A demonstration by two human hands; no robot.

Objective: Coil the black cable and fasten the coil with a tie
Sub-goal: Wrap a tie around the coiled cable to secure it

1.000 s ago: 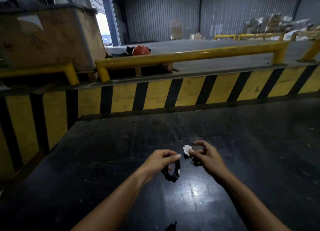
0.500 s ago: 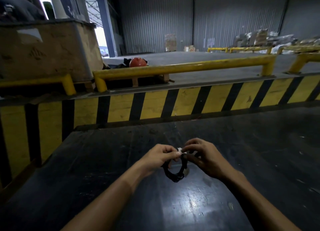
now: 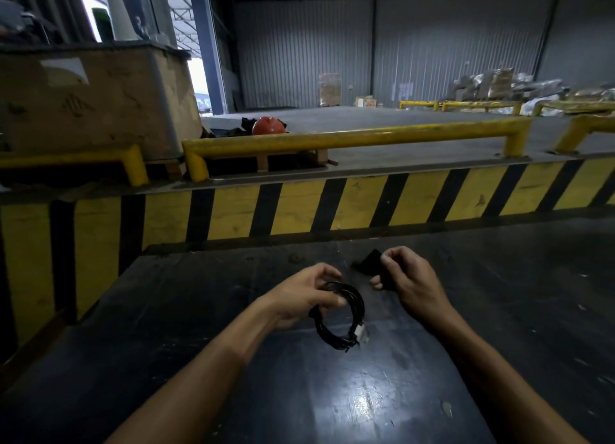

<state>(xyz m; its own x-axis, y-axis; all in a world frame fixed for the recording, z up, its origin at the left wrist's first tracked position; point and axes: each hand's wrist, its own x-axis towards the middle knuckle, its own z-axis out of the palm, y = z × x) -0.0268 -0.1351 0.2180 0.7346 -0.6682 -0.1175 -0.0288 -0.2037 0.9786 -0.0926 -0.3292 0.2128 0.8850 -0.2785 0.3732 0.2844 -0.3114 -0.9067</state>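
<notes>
While the left hand (image 3: 304, 295) closes around the top of the coiled black cable (image 3: 342, 314), the loops hang just above the dark table (image 3: 199, 310), a white connector (image 3: 360, 331) at the lower right. Just beside it, the right hand (image 3: 407, 280) pinches a black tie (image 3: 370, 262), apart from the coil.

We count two bare hands, left (image 3: 304, 295) and right (image 3: 407, 277), one coiled black cable (image 3: 344, 314), one black strap tie (image 3: 371, 262), one red hard hat (image 3: 269, 126).
</notes>
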